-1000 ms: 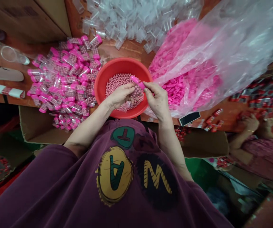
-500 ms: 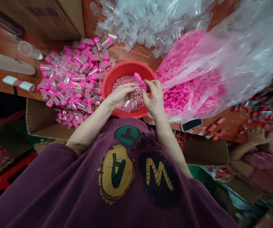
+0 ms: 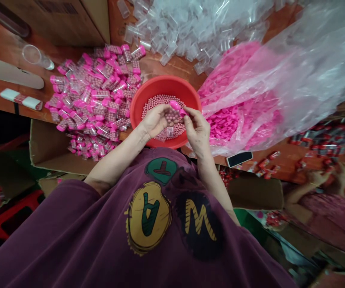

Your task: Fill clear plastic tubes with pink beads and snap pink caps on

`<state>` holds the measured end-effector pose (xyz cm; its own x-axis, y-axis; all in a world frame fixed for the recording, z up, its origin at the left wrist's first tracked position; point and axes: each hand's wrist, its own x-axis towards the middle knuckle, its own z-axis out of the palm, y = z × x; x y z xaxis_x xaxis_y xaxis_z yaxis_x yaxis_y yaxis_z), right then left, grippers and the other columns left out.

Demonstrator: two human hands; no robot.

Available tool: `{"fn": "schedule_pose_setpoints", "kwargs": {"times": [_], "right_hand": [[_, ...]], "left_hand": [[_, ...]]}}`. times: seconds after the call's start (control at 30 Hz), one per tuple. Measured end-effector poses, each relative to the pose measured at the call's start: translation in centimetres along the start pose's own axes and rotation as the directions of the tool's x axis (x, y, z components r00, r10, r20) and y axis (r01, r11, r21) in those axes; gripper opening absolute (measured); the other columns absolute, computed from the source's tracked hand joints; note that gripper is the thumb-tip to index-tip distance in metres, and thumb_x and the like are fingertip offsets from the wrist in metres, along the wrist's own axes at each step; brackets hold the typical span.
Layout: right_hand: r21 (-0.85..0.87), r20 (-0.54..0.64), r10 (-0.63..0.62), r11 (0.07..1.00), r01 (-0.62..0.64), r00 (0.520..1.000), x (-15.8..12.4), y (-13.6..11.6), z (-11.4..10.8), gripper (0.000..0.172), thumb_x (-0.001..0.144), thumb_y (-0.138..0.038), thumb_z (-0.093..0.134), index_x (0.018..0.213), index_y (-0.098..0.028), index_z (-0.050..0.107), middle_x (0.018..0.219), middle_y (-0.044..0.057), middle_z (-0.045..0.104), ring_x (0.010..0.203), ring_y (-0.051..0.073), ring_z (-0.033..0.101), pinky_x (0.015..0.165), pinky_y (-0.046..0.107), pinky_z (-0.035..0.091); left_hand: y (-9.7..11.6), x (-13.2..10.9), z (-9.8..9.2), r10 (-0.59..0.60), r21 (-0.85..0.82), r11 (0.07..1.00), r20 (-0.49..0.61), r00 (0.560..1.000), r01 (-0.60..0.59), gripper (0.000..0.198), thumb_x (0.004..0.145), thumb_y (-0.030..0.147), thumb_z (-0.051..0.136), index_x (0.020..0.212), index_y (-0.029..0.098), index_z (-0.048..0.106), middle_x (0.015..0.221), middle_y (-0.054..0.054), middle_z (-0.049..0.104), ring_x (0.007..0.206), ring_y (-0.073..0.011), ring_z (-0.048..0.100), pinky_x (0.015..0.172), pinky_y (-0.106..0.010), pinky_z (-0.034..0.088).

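Note:
A red bowl (image 3: 148, 90) of small pink beads (image 3: 156, 102) stands on the wooden table in front of me. Over the bowl, my right hand (image 3: 198, 130) pinches a pink cap (image 3: 177, 106) between thumb and fingers. My left hand (image 3: 156, 120) is curled beside it, fingers closed on a small clear tube that is mostly hidden. The two hands touch at the cap. A few clear tubes (image 3: 165, 133) lie in the bowl under my hands.
Filled tubes with pink caps (image 3: 94, 96) are heaped left of the bowl. Empty clear tubes (image 3: 184, 28) pile up behind it. A plastic bag of pink caps (image 3: 250, 92) lies right. A phone (image 3: 239, 159) rests at the table edge. Another person's hands (image 3: 325, 176) work at far right.
My right hand has tipped the pink cap from pointing up to lying lower, against my left hand's fingers. The view has shifted slightly.

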<state>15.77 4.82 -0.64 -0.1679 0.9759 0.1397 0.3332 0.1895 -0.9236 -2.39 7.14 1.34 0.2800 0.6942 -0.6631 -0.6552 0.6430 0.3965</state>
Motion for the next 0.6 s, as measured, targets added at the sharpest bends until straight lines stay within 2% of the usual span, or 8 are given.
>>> {"fn": "schedule_pose_setpoints", "kwargs": {"times": [0.13,0.2,0.3,0.37,0.5,0.6], "right_hand": [[-0.037,-0.164,-0.016,0.999,0.010,0.986,0.5,0.9,-0.1,0.035,0.110,-0.056,0.063,0.136,-0.032,0.072,0.124,0.005,0.077,0.109,0.023,0.075,0.104,0.052,0.067],[-0.101,-0.130,-0.070,0.993,0.057,0.989,0.7,0.5,-0.3,0.032,0.111,-0.052,0.063,0.132,-0.031,0.073,0.122,0.006,0.077,0.111,0.024,0.075,0.103,0.052,0.067],[-0.152,-0.014,-0.117,0.982,0.114,0.993,0.8,-0.6,-0.5,0.029,0.110,-0.044,0.063,0.132,-0.029,0.074,0.127,0.008,0.077,0.118,0.025,0.074,0.105,0.051,0.066],[-0.136,0.019,-0.111,0.984,0.113,0.994,0.7,-1.2,-0.6,0.029,0.110,-0.041,0.062,0.133,-0.029,0.075,0.129,0.008,0.077,0.119,0.024,0.075,0.105,0.050,0.067],[-0.070,-0.005,-0.073,0.995,0.072,0.997,0.6,-1.1,-0.7,0.027,0.111,-0.042,0.061,0.127,-0.029,0.078,0.121,0.006,0.081,0.113,0.022,0.077,0.102,0.046,0.067],[-0.075,-0.019,-0.040,0.996,0.039,0.999,0.9,-0.7,-0.9,0.027,0.110,-0.041,0.061,0.127,-0.028,0.078,0.120,0.005,0.082,0.110,0.022,0.078,0.100,0.045,0.067]], "left_hand": [[-0.2,-0.9,0.7,-0.011,-0.028,1.000,0.062,0.998,0.013,0.025,0.088,0.003,0.057,0.101,0.011,0.076,0.087,-0.005,0.078,0.075,-0.0107,0.069,0.074,-0.022,0.056],[-0.4,-1.2,0.8,-0.006,-0.011,1.000,0.077,0.997,0.007,0.027,0.085,-0.002,0.059,0.100,0.011,0.076,0.088,-0.004,0.078,0.076,-0.0096,0.069,0.076,-0.021,0.056],[-0.6,-1.4,0.4,0.011,0.014,1.000,0.057,0.998,-0.012,0.020,0.092,0.001,0.064,0.103,0.014,0.075,0.087,-0.001,0.077,0.075,-0.0096,0.071,0.074,-0.022,0.058],[-0.7,-1.3,0.0,0.025,0.026,0.999,0.048,0.999,-0.026,0.018,0.096,0.005,0.068,0.108,0.016,0.074,0.087,0.000,0.076,0.074,-0.0094,0.073,0.071,-0.021,0.058],[-0.8,-1.2,-0.4,0.043,0.079,0.996,0.060,0.997,-0.047,0.022,0.096,0.011,0.076,0.116,0.019,0.072,0.090,0.002,0.076,0.074,-0.0094,0.076,0.064,-0.019,0.056],[-0.9,-1.3,-0.4,0.046,0.106,0.993,0.074,0.996,-0.054,0.027,0.094,0.007,0.075,0.119,0.018,0.074,0.095,0.001,0.078,0.074,-0.0087,0.076,0.064,-0.018,0.055]]}}
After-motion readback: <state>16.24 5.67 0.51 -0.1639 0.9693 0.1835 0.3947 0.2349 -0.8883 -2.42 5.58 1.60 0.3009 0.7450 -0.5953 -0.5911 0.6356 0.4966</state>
